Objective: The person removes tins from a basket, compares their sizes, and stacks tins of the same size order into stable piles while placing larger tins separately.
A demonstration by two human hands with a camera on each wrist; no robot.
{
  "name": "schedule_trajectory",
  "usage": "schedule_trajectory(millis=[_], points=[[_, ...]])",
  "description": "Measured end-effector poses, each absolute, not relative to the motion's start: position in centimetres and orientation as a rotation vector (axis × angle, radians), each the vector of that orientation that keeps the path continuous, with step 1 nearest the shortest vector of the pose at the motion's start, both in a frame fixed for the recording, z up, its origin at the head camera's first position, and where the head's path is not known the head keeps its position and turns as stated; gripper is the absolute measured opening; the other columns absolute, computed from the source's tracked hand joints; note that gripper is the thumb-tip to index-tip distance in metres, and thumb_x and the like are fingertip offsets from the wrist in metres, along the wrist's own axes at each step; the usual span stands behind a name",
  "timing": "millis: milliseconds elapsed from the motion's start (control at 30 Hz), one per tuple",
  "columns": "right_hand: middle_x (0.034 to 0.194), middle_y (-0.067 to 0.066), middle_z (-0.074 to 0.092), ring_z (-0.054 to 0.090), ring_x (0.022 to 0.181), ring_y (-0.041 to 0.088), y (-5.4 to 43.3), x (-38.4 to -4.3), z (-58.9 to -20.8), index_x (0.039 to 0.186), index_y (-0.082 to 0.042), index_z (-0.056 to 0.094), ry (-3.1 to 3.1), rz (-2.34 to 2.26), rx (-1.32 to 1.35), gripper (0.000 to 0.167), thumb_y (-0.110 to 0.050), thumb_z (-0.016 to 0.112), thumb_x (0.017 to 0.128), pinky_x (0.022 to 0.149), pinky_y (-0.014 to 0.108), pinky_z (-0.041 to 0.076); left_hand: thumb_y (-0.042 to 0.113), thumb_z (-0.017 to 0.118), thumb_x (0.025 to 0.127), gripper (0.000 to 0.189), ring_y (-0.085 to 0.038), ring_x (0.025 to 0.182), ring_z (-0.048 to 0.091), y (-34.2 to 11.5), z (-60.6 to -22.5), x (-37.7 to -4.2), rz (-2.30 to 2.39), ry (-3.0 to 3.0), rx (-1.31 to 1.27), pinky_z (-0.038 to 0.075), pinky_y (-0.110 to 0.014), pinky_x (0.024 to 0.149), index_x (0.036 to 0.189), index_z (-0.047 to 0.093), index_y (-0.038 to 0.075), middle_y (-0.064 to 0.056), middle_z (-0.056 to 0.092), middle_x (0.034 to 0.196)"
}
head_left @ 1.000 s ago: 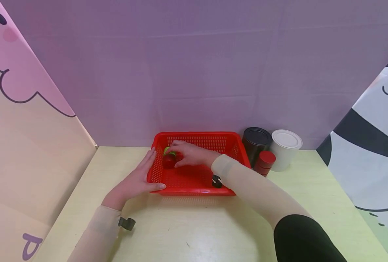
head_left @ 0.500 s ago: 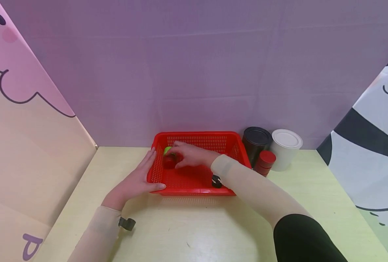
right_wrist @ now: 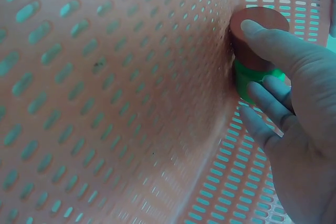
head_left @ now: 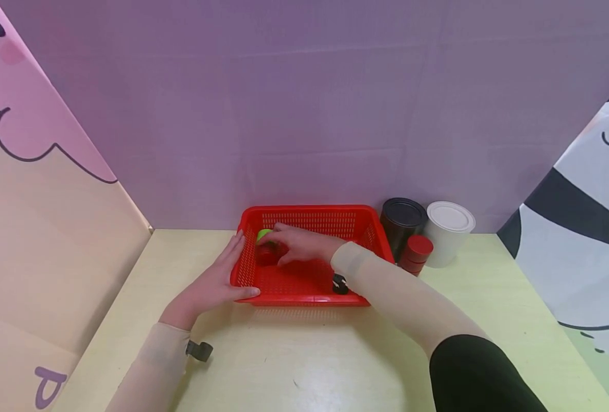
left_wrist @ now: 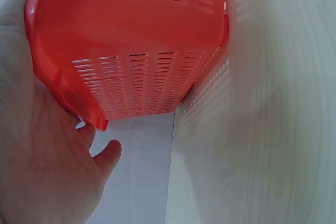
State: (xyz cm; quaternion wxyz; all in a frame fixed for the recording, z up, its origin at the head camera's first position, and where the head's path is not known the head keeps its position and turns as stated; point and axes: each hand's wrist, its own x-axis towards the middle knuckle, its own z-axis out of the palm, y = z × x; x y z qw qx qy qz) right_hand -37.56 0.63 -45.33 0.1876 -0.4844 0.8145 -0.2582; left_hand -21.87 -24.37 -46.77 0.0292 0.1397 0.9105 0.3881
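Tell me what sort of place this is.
It looks like a three-sided booth set up for filming or testing hand work, though I can't be certain: a pale wood-grain tabletop backed by a creased purple sheet, with a flat panel printed with a black-and-white cartoon at right.

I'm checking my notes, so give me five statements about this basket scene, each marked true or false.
The left hand touches the red basket. True.
The right hand rests outside the basket. False: it is inside, by the red-and-green item.
The black canister stands right of the basket. True.
The white canister lies on its side. False: it stands upright.
The small red jar stands outside the basket. True.
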Motion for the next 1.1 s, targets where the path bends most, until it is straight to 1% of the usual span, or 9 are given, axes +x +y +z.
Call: schedule_trajectory(millis=[133,267,433,500,733,967,1100], points=[[0.145,-0.005,0.055,0.055,0.132,0.016,0.49,-37.56,-45.18,0.156,-0.024,0.06,2.291,-0.702,-1.371,0.07,-0.012,0.089,0.094,0.11,0.031,0.057,0.055,0.094,0.083,0.134,-0.033,0.17,0.008,-24.41,-46.72,-21.84,1.191,2.812,0.431,0.057,-0.059,0.11,0.18,0.009,0.018,0.004,-0.001,0.187],[0.144,-0.003,0.057,0.057,0.129,0.018,0.35,-37.66,-45.09,0.152,-0.021,0.06,2.282,-0.698,-1.372,0.066,-0.012,0.09,0.094,0.108,0.03,0.057,0.057,0.093,0.083,0.134,-0.032,0.171,0.007,-24.44,-46.71,-21.81,1.183,2.819,0.43,0.055,-0.06,0.111,0.18,0.009,0.017,0.005,-0.001,0.186],[0.139,-0.004,0.06,0.06,0.122,0.016,0.31,-37.77,-45.11,0.146,-0.02,0.061,2.261,-0.725,-1.358,0.063,-0.012,0.091,0.092,0.103,0.026,0.058,0.055,0.094,0.082,0.134,-0.032,0.171,0.007,-24.43,-46.67,-21.78,1.187,2.816,0.425,0.055,-0.06,0.112,0.18,0.01,0.017,0.004,-0.001,0.187],[0.136,-0.004,0.061,0.061,0.12,0.016,0.3,-37.81,-45.17,0.145,-0.019,0.062,2.252,-0.737,-1.354,0.062,-0.012,0.092,0.091,0.102,0.026,0.058,0.054,0.094,0.082,0.134,-0.032,0.171,0.008,-24.43,-46.7,-21.81,1.191,2.814,0.424,0.055,-0.061,0.111,0.18,0.01,0.017,0.004,-0.001,0.187],[0.131,-0.006,0.064,0.063,0.117,0.017,0.34,-38.08,-45.66,0.142,-0.021,0.062,2.227,-0.762,-1.36,0.058,-0.01,0.091,0.092,0.099,0.026,0.06,0.056,0.091,0.085,0.132,-0.031,0.171,0.004,-24.51,-46.91,-21.91,1.177,2.834,0.455,0.048,-0.063,0.118,0.18,0.009,0.016,0.005,-0.002,0.187],[0.132,-0.005,0.065,0.065,0.115,0.018,0.45,-38.07,-45.62,0.141,-0.02,0.063,2.203,-0.781,-1.341,0.058,-0.012,0.092,0.091,0.098,0.026,0.061,0.055,0.093,0.084,0.133,-0.03,0.171,0.005,-24.46,-46.83,-21.86,1.202,2.821,0.448,0.053,-0.06,0.114,0.18,0.009,0.017,0.007,-0.002,0.186],[0.132,-0.002,0.066,0.064,0.115,0.019,0.58,-38.07,-45.52,0.14,-0.019,0.063,2.197,-0.777,-1.333,0.056,-0.012,0.091,0.092,0.098,0.027,0.061,0.056,0.092,0.084,0.133,-0.031,0.171,0.005,-24.52,-47.1,-21.98,1.193,2.824,0.447,0.053,-0.061,0.114,0.18,0.009,0.018,0.007,-0.002,0.186]])
